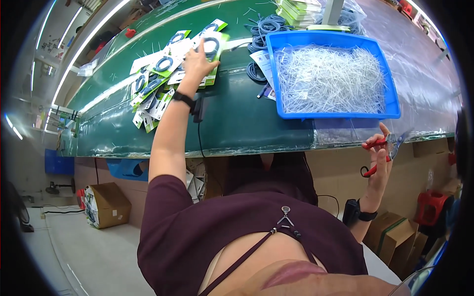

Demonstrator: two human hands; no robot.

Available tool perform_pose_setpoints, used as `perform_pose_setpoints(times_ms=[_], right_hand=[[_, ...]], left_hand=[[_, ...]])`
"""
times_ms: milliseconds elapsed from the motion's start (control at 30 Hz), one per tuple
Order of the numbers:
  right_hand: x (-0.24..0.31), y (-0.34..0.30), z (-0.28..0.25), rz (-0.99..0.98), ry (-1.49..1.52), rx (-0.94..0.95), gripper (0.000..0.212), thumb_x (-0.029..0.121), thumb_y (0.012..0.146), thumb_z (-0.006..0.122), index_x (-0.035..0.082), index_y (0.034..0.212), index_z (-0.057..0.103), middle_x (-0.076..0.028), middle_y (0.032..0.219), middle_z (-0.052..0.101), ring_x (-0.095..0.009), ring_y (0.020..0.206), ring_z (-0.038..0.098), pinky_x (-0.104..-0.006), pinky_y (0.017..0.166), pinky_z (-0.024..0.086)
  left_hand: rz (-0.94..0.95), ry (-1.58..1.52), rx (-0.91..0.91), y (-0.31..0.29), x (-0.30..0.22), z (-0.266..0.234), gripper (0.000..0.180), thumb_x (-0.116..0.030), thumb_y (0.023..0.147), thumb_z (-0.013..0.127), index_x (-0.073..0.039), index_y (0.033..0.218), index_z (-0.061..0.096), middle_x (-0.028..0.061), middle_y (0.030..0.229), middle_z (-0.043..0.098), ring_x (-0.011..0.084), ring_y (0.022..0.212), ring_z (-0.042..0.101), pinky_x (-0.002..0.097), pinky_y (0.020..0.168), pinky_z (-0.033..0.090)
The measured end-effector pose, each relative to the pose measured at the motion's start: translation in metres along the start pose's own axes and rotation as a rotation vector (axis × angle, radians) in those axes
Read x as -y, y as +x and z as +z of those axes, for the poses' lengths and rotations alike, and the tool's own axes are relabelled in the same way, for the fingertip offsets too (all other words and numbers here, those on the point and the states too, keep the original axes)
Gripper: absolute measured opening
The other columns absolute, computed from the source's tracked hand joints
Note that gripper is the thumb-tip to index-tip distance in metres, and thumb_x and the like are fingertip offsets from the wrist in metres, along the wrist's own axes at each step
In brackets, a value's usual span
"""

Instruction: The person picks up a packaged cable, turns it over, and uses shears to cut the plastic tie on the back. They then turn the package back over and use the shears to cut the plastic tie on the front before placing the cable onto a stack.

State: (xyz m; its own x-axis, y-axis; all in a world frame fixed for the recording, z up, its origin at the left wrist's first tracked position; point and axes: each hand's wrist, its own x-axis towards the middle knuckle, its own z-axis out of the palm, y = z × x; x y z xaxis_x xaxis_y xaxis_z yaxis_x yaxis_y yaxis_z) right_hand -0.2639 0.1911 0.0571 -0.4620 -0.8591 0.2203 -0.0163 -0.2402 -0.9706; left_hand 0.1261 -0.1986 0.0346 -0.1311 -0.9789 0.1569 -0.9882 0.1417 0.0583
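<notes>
While the left hand reaches over the pile's right side: its fingers are parted on a slightly blurred carded package; whether they grip it cannot be told.
Packaged cables: dark coils on white-and-green cards, overlapping untidily on the green tabletop, left of its middle and back from the near edge.
Right hand: loosely curled around red-handled cutters, handles apart, just beyond the tabletop's near edge.
Blue tray: heaped with thin clear strips, close to the near edge; loose coiled cables lie beside its left wall.
Slide risk: the uneven pile could slip if a card is pressed onto a tilted one.
Snag risk: a black cord below the left wrist crosses the near edge and might catch as the arm moves.
Drop risk: with so loose a hold, the cutters could fall floorward.
</notes>
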Motion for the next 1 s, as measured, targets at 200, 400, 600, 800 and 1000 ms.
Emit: perform_pose_setpoints(times_ms=[200,400,600,800,1000], right_hand=[[-0.002,0.023,0.031,0.012,-0.34,0.119,0.047,0.021,0.081,0.07,0.003,0.121,0.052,-0.003,0.093,0.052,-0.013,0.083,0.05,-0.0269,0.078,0.044],[-0.003,0.05,0.084,-0.42,-0.918,0.14,0.05,0.014,0.07,0.076,0.003,0.114,0.055,-0.01,0.095,0.056,-0.026,0.085,0.055,-0.0359,0.078,0.046],[-0.01,0.052,0.073,-0.371,-1.183,0.01,0.057,0.017,0.064,0.077,0.007,0.116,0.056,-0.009,0.1,0.058,-0.029,0.098,0.054,-0.0401,0.083,0.043],[-0.014,0.049,0.071,-0.37,-1.214,0.008,0.059,0.017,0.063,0.078,0.008,0.117,0.056,-0.008,0.1,0.058,-0.028,0.1,0.054,-0.0396,0.084,0.042],[-0.018,0.052,0.063,-0.372,-1.214,0.018,0.051,0.016,0.064,0.077,0.007,0.11,0.057,-0.009,0.096,0.059,-0.029,0.097,0.056,-0.0405,0.08,0.044]], left_hand=[[0.111,-1.537,0.235,-0.08,-0.039,-0.023,0.093,-0.06,0.078,0.065,-0.011,0.147,0.028,0.0234,0.137,0.043,0.0451,0.126,0.043,0.0587,0.095,0.042],[0.156,-2.482,0.959,-0.159,-0.131,-0.028,0.091,-0.072,0.083,0.047,-0.011,0.147,0.027,0.0195,0.145,0.037,0.0477,0.131,0.036,0.0642,0.098,0.039],[0.215,-2.516,1.084,-0.174,-0.168,-0.042,0.093,-0.074,0.083,0.044,-0.011,0.148,0.026,0.0211,0.145,0.036,0.0486,0.131,0.035,0.064,0.098,0.039],[0.243,-2.464,1.107,-0.179,-0.182,-0.039,0.092,-0.074,0.084,0.044,-0.01,0.148,0.026,0.0228,0.145,0.035,0.0488,0.131,0.035,0.0636,0.099,0.039],[0.257,-2.44,1.155,-0.182,-0.193,-0.033,0.089,-0.071,0.085,0.044,-0.009,0.147,0.027,0.0227,0.144,0.037,0.047,0.131,0.037,0.0613,0.101,0.039]])
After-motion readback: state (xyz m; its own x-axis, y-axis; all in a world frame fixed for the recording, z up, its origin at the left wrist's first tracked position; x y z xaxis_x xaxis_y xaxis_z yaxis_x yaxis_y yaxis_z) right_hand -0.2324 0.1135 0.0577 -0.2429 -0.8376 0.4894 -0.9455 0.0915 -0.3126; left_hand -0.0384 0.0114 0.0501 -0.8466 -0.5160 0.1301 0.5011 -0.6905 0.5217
